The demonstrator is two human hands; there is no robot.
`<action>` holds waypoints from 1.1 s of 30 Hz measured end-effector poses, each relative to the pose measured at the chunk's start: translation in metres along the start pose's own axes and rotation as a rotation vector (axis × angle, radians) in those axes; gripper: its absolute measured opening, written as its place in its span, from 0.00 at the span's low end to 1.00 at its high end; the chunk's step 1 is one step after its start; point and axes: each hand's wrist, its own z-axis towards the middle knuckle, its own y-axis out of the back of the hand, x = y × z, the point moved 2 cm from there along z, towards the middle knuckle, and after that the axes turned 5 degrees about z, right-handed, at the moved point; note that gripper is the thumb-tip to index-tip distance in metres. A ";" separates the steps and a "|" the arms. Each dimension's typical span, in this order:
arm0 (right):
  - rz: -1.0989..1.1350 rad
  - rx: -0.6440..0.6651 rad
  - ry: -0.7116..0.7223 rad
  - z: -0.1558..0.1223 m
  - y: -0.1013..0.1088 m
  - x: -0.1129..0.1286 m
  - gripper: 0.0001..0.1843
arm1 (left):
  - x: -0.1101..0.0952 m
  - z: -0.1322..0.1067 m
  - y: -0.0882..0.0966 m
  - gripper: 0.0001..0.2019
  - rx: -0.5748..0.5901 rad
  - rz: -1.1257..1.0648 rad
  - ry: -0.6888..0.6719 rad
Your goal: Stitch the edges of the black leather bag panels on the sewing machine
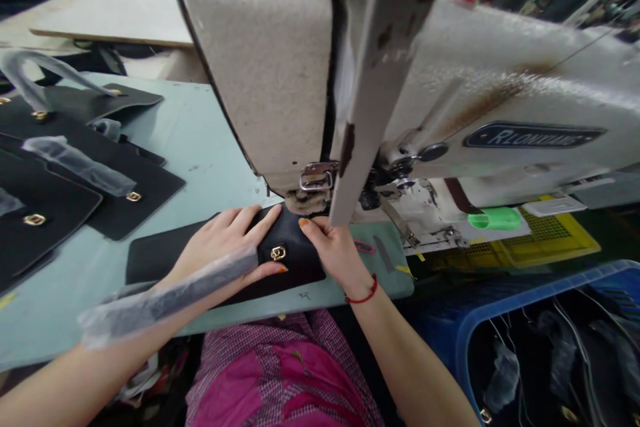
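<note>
A black leather bag panel [303,261] lies on the pale green table under the head of a sewing machine [260,60]. My left hand [227,243] rests flat on the panel, fingers stretched toward the needle area and thumb below a gold buckle [278,253]. From the buckle, a handle wrapped in clear plastic [170,303] runs back across my left wrist and forearm. Close to the presser foot, my right hand [334,247] pinches the panel's far right edge between thumb and curled fingers. The needle and stitch line are hidden behind the machine head.
Several black bag panels [120,207] with wrapped handles lie at left on the table [200,120]. Pink-handled snips [365,247] lie right of my right hand. A blue basket [465,313] with more black pieces stands lower right, and a yellow crate [555,240] behind it.
</note>
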 end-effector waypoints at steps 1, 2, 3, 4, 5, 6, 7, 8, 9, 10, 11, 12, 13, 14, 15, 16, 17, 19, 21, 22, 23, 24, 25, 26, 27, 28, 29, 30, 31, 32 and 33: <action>-0.014 -0.011 0.018 0.001 0.000 0.002 0.24 | 0.000 0.001 0.000 0.45 0.004 0.004 0.004; -0.029 -0.023 0.038 0.002 0.001 0.003 0.25 | 0.001 0.002 0.000 0.45 0.009 0.011 0.009; -0.043 -0.032 0.055 0.001 0.001 0.005 0.25 | 0.002 0.003 0.000 0.44 0.012 0.020 0.012; -0.054 -0.036 0.066 0.000 0.001 0.007 0.25 | 0.002 0.004 0.000 0.44 0.014 0.030 0.013; -0.061 -0.033 0.070 -0.003 0.001 0.008 0.25 | 0.003 0.004 0.000 0.44 0.015 0.041 0.012; -0.068 -0.024 0.069 -0.008 0.002 0.007 0.24 | 0.004 0.005 0.000 0.43 0.013 0.051 0.009; -0.077 -0.014 0.066 -0.014 0.002 0.006 0.24 | 0.004 0.006 0.000 0.43 0.010 0.060 0.002; -0.090 -0.004 0.062 -0.021 0.003 0.004 0.24 | 0.004 0.006 0.000 0.42 0.008 0.070 -0.004; -0.105 0.003 0.059 -0.028 0.004 0.001 0.23 | 0.004 0.006 0.000 0.42 0.006 0.081 -0.008; -0.117 0.007 0.059 -0.035 0.005 -0.002 0.23 | 0.003 0.006 0.000 0.41 0.005 0.092 -0.009; -0.125 0.006 0.061 -0.041 0.006 -0.004 0.23 | 0.003 0.006 0.001 0.41 0.003 0.104 -0.009; -0.127 0.001 0.064 -0.045 0.006 -0.006 0.23 | 0.002 0.007 0.001 0.41 0.000 0.115 -0.009; -0.121 -0.005 0.069 -0.048 0.007 -0.007 0.23 | 0.002 0.007 0.001 0.41 -0.004 0.124 -0.009; -0.109 -0.014 0.075 -0.048 0.007 -0.007 0.22 | 0.001 0.007 0.002 0.41 -0.009 0.130 -0.009; -0.094 -0.025 0.078 -0.046 0.006 -0.006 0.23 | 0.001 0.007 0.002 0.42 -0.014 0.133 -0.008; -0.079 -0.038 0.078 -0.042 0.005 -0.004 0.23 | 0.001 0.007 0.002 0.42 -0.019 0.130 -0.007; -0.065 -0.050 0.075 -0.037 0.004 -0.001 0.23 | 0.001 0.007 0.001 0.42 -0.023 0.122 -0.004; -0.051 -0.078 0.068 -0.027 0.000 0.004 0.23 | 0.002 0.006 -0.002 0.42 -0.029 0.089 0.002; -0.055 -0.106 0.069 -0.021 -0.004 0.006 0.23 | 0.004 0.004 -0.006 0.42 -0.036 0.043 -0.001; -0.062 -0.118 0.070 -0.020 -0.005 0.007 0.23 | 0.005 0.003 -0.009 0.42 -0.042 0.021 -0.004; -0.068 -0.127 0.069 -0.021 -0.006 0.006 0.23 | 0.006 0.002 -0.011 0.41 -0.051 0.002 -0.007; -0.071 -0.134 0.065 -0.023 -0.007 0.005 0.23 | 0.006 0.001 -0.014 0.41 -0.059 -0.016 -0.010; -0.074 -0.135 0.058 -0.025 -0.007 0.003 0.22 | 0.007 0.001 -0.015 0.42 -0.064 -0.031 -0.011; -0.076 -0.135 0.052 -0.027 -0.006 0.002 0.23 | 0.008 0.000 -0.016 0.42 -0.062 -0.043 -0.013; -0.079 -0.134 0.049 -0.029 -0.006 0.000 0.23 | 0.008 0.000 -0.015 0.42 -0.056 -0.053 -0.013; -0.083 -0.132 0.049 -0.031 -0.005 -0.001 0.23 | 0.009 0.000 -0.014 0.42 -0.046 -0.059 -0.013; -0.088 -0.130 0.051 -0.031 -0.005 -0.001 0.23 | 0.009 0.000 -0.012 0.42 -0.036 -0.062 -0.014; -0.094 -0.130 0.053 -0.032 -0.005 -0.002 0.24 | 0.009 0.001 -0.009 0.42 -0.026 -0.061 -0.016; -0.099 -0.130 0.054 -0.032 -0.005 -0.002 0.24 | 0.010 0.001 -0.006 0.41 -0.019 -0.054 -0.018; -0.101 -0.133 0.052 -0.031 -0.005 -0.002 0.24 | 0.010 0.002 -0.003 0.41 -0.012 -0.043 -0.022; -0.102 -0.137 0.049 -0.031 -0.006 -0.003 0.24 | 0.010 0.003 0.000 0.41 -0.006 -0.030 -0.027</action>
